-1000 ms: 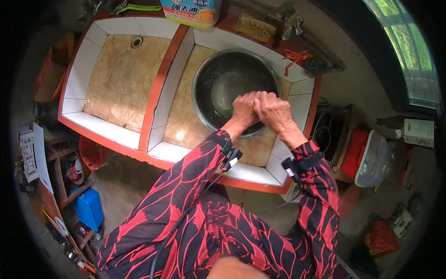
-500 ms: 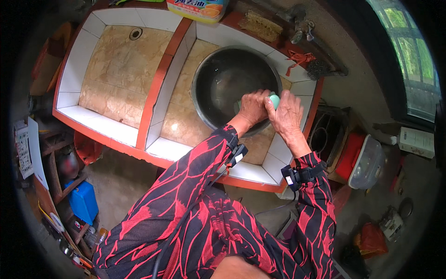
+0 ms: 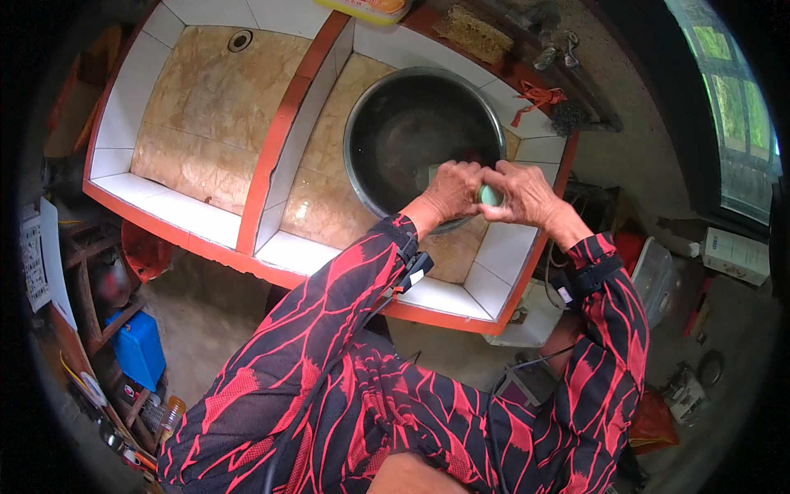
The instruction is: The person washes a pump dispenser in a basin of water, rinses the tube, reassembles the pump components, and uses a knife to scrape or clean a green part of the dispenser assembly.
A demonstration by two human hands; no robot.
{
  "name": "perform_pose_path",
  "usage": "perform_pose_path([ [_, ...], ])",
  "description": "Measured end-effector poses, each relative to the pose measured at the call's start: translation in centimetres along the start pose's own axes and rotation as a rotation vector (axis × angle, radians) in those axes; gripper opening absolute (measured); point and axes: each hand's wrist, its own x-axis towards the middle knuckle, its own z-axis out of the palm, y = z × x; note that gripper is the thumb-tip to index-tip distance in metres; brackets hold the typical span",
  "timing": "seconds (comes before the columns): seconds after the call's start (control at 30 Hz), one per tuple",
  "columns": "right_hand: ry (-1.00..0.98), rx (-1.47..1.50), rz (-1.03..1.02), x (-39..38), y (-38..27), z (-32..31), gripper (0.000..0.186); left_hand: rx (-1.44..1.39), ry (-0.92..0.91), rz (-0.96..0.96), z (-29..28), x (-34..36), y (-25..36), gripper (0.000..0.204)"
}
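Note:
Over the near right rim of a round metal basin (image 3: 403,115), my left hand (image 3: 449,191) is wrapped round a smooth pale green object (image 3: 490,196). Its rounded end shows between my two hands, and a pale green bit shows on the far side of my left fist. The middle is covered by my fingers, so I cannot tell its exact kind. My right hand (image 3: 529,198) curls its thumb and fingers about the rounded end, close against my left knuckles. The basin looks dark inside, with a dull shine.
The basin stands in the right half of a tiled double sink (image 3: 270,185) with red edges; a drain (image 3: 239,41) lies in the left half. Along the back are a sponge-like block (image 3: 473,34), a tap (image 3: 568,51), red string (image 3: 539,100) and a dark scouring pad (image 3: 568,118).
My right hand has gone from stretched fingers beside the green end to curling round it, its forearm swinging outward to the right. The view has shifted slightly.

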Motion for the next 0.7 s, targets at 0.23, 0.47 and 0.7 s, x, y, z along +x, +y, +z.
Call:
perform_pose_path([
  [0.23, 0.3, 0.286, 0.559, -0.7, -2.6, -3.6, 0.082, 0.069, 0.027, -0.153, 0.6, -0.2, -0.8, 0.042],
  [0.47, 0.03, 0.523, 0.565, -2.3, -4.6, 1.5, 0.056, 0.08, 0.006, 0.022, 1.0, -1.6, 0.9, 0.032],
  [0.7, 0.059, -0.25, -0.185, -3.6, -3.4, 1.8, 0.024, 0.089, -0.232, 0.149, 0.1, -0.6, 0.4, 0.037],
])
